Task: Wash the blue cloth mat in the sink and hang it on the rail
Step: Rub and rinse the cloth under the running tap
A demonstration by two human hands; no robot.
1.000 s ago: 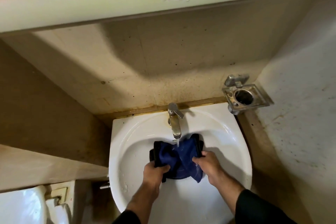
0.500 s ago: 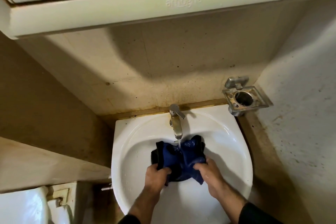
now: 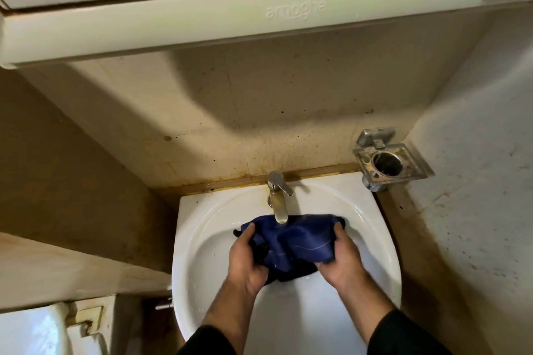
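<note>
Head view shows your left hand (image 3: 247, 259) and your right hand (image 3: 341, 253) both gripping the mat (image 3: 297, 242), each with fingers curled round one side of it. You hold it spread between them, so the cloth makes a wide band and not a ball; I judge this is to let the water reach more of its surface. The mat hangs just under the tap (image 3: 277, 199), directly beyond your hands, with the spout over its upper edge. Whether water runs now I cannot tell clearly.

Your hands and the mat are low inside the sink (image 3: 202, 239), so drips and splashes should fall into the bowl and not on the floor. The washing step looks to be in the middle: the mat is not wrung, and no rail is visible.

Farther beyond your right hand, a metal holder (image 3: 388, 163) is fixed on the wall. Above the tap there is a stained wall (image 3: 259, 112), and higher a cabinet (image 3: 230, 17).
</note>
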